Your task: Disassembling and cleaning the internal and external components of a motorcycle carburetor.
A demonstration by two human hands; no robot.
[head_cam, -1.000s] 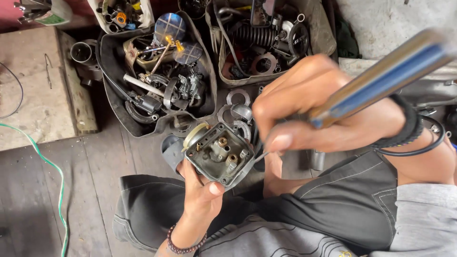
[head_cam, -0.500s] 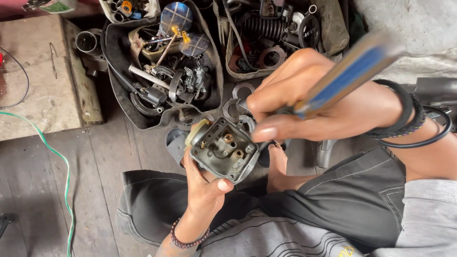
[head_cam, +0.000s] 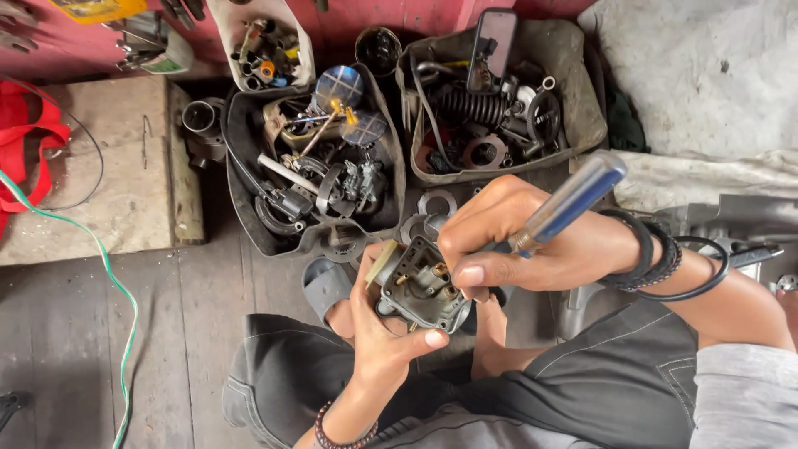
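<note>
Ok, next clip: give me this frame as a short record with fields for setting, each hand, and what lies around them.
setting: person seated on a dark plank floor, seen from above
left hand: cups a small metal carburetor body, open side up
right hand: grips a screwdriver with a blue handle, tip hidden at the carburetor
wrists: dark bands on the right wrist
behind: two bins of mixed metal parts, green cord at left

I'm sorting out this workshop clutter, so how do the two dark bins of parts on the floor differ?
The left bin holds two round mirrors, a cable and small metal assemblies; the right bin holds a ribbed black rubber boot, ring-shaped parts and a rectangular mirror. The left bin lies closer to the left hand cradling the carburetor; the right bin sits above the right hand. Both are soft, dark, grimy and heaped full.
</note>
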